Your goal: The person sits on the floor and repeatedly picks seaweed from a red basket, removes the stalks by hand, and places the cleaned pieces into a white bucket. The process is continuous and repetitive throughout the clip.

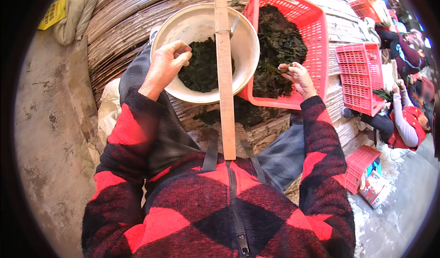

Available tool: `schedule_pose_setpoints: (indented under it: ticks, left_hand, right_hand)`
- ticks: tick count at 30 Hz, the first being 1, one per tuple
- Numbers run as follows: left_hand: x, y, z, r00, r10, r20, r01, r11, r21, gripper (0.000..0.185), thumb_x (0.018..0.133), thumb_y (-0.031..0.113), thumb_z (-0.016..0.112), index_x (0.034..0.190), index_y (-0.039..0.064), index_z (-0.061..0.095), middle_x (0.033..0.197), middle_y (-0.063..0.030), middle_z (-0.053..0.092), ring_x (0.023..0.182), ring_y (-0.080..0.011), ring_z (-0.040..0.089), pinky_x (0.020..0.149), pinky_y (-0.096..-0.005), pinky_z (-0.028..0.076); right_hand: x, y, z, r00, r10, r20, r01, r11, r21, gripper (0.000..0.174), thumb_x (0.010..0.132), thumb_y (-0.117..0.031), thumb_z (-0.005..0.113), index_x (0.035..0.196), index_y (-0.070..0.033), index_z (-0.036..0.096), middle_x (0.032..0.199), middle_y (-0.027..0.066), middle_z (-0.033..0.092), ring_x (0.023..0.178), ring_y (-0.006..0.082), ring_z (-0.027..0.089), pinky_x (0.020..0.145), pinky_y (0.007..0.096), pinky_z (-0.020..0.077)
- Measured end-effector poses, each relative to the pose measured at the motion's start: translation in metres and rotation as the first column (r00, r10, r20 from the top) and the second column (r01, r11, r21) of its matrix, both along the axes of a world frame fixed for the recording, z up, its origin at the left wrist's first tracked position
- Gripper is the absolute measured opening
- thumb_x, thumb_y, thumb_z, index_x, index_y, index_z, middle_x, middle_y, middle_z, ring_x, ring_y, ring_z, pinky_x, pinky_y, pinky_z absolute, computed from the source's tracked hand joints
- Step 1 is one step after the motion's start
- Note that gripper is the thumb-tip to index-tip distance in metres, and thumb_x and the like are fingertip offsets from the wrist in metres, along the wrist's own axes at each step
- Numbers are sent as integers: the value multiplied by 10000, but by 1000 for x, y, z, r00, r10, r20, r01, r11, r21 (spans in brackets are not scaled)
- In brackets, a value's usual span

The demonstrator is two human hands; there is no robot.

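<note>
My left hand (169, 63) is over the left rim of a white bucket (245, 69), its fingers curled towards the thumb; whether anything is between them I cannot tell. Dark green leafy pieces, probably seaweed (199, 69), lie in the bucket. A wooden slat (225, 86) runs across the bucket towards my jacket, with a small metal blade (235, 25) fixed at its side. My right hand (299, 77) pinches a small dark leafy piece (287, 68) over the near right part of a red plastic basket (318, 51). More dark leaves (275, 41) are heaped inside that basket.
Bundled wooden strips (137, 21) lie beneath the bucket and basket. Another red basket (357, 76) stands tilted at right, near a seated person (409, 124) holding greenery. A red crate (361, 167) sits at lower right. Cloth with a yellow label (53, 14) lies at upper left.
</note>
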State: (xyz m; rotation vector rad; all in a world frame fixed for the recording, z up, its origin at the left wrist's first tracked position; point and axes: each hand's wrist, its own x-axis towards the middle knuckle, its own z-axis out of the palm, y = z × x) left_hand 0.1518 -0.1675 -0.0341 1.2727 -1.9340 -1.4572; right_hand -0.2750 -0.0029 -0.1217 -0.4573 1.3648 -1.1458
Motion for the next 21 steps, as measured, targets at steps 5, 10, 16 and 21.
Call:
schedule_pose_setpoints:
  ticks: [5,10,16,21]
  left_hand:
    - [2,1,-4,999,18,-27,-18,1000,-19,221,896,144,603,1041,-18,640,880,-41,665,740,-95,644,664,-235,476]
    - [0,6,2,985,88,-147,-93,995,-29,185,909,129,609,1019,-12,658,861,-51,680,725,-109,668,671,-238,489]
    - [-34,34,36,887,6,-462,-35,998,-53,143,905,72,614,1011,-11,662,866,-52,690,736,-108,671,695,-244,512]
    - [-105,74,71,837,-300,-458,171,938,-302,323,887,80,641,1203,22,605,1067,-70,656,960,-147,651,819,-267,527]
  right_hand:
    - [2,17,84,999,17,33,-11,985,-171,47,899,-78,585,930,-97,556,1065,170,675,1017,311,668,929,434,504]
    - [7,34,153,996,24,-87,-49,952,-302,102,928,-82,541,1021,-41,548,943,112,647,658,139,582,719,318,536]
    - [27,47,213,990,5,-144,-54,940,-337,87,940,-105,539,1004,-46,550,876,104,629,566,80,466,586,233,452]
    - [46,61,255,990,113,-84,-138,895,-424,91,946,-119,534,1006,-52,544,850,82,602,538,48,409,498,188,368]
